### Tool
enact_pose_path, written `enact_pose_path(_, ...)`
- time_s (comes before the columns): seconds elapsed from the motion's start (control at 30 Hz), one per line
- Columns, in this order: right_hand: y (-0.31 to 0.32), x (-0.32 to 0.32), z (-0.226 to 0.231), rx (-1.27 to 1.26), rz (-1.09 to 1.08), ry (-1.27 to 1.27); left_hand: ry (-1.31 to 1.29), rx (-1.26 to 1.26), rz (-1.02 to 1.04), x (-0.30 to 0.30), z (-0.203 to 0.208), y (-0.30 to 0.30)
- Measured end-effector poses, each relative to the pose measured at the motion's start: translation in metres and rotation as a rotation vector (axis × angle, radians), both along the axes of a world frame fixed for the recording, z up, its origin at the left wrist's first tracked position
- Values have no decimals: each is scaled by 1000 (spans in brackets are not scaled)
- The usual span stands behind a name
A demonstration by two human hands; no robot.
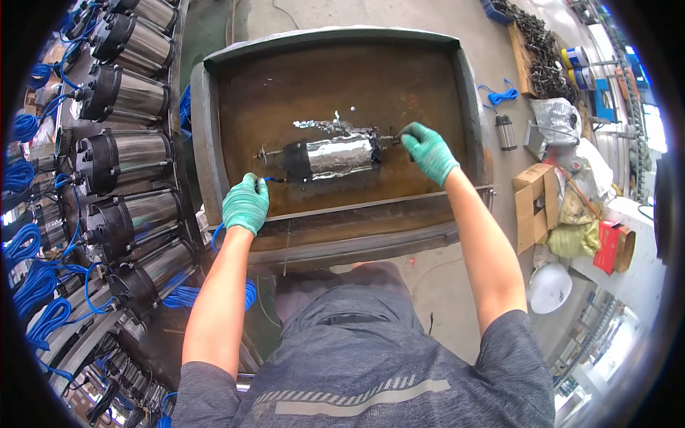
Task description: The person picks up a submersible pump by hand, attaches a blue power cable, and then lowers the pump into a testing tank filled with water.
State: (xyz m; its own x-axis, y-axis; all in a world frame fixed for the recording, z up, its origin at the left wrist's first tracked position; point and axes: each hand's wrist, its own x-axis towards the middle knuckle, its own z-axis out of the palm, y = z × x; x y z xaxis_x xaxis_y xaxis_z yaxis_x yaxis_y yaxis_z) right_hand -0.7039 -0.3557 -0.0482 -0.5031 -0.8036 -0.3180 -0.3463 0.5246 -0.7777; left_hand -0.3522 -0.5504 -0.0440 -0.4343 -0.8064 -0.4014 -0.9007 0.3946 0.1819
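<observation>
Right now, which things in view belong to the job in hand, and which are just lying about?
In the job:
shiny cylindrical motor, in the tank of brown liquid
blue cable, in the left hand
metal end fitting, at the right hand

Lying about:
cardboard box
white hard hat
similar motors lined up at left, untouched

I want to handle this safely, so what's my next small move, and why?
Perhaps bring your left hand to the metal fitting left of the shiny cylinder. Your right hand grips the rod at the other end, while the left holds only the blue cable, so no hand steadies that side.
</observation>
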Motion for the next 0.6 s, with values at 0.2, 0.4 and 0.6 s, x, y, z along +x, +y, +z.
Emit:
enact_pose_path(0.2,37,45,0,-67,-190,200,6,-36,-6,0,0,1)
enact_pose_path(0.4,28,55,-11,-60,-368,351,78,-60,0,4,-1,0)
enact_pose_path(0.6,27,54,-10,-14,-353,354,105,-83,-18,14,-9,-1)
